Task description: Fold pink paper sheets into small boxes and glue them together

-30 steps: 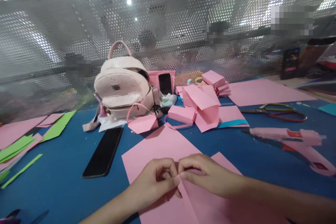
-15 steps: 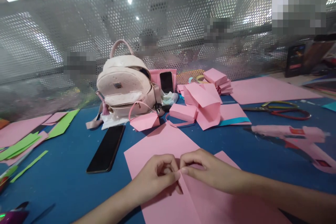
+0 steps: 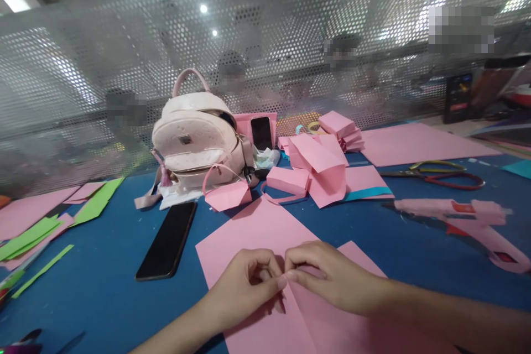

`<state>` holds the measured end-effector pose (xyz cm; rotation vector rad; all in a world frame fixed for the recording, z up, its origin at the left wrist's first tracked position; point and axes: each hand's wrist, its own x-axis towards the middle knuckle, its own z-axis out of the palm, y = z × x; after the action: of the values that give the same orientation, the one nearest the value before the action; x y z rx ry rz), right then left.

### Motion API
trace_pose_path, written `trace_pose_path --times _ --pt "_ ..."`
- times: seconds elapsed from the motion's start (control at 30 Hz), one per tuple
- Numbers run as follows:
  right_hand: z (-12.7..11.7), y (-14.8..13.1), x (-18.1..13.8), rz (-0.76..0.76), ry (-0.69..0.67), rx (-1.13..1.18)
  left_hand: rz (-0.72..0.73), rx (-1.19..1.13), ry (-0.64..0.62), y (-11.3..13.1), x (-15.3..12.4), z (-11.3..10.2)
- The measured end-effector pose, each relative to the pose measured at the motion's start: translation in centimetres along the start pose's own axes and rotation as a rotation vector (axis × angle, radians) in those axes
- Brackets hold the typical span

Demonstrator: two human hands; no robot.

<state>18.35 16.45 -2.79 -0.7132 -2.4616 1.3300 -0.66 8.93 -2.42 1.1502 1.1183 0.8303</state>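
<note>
A large sheet of pink paper (image 3: 265,221) lies on the blue table in front of me, with a crease running toward me. Both hands meet over its middle. My left hand (image 3: 253,285) is closed, thumb and forefinger pinching the paper at the crease. Right beside it, my right hand (image 3: 327,274) pinches the same spot from the other side, fingers curled. The fingertips nearly touch and hide the pinched bit of paper. Just beyond the sheet sit a small pink paper box with a handle (image 3: 228,195) and another pink paper box (image 3: 287,180).
A black phone (image 3: 168,243) lies left of the sheet, before a pale backpack (image 3: 197,133). On the right are a pink glue gun (image 3: 460,213) and scissors (image 3: 440,174). Green paper pieces (image 3: 97,202) lie far left. A perforated metal screen (image 3: 265,27) stands behind.
Both hands keep the same pinch on the pink paper, with hardly any movement. The whole view has shifted slightly, so things appear a little lower.
</note>
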Motion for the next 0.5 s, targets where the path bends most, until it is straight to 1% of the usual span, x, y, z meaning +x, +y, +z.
trace_pose_path --times 0.13,0.33,0.5 --pt "-0.04 -0.01 0.12 -0.019 0.007 -0.055 -0.017 -0.010 0.016 0.04 0.04 0.05" --pt "0.00 -0.01 0.10 -0.058 0.028 -0.119 -0.063 -0.029 -0.023 -0.38 0.17 -0.22" --pt "0.00 -0.25 -0.04 -0.101 0.037 -0.135 -0.085 -0.009 -0.009 -0.22 0.09 -0.17"
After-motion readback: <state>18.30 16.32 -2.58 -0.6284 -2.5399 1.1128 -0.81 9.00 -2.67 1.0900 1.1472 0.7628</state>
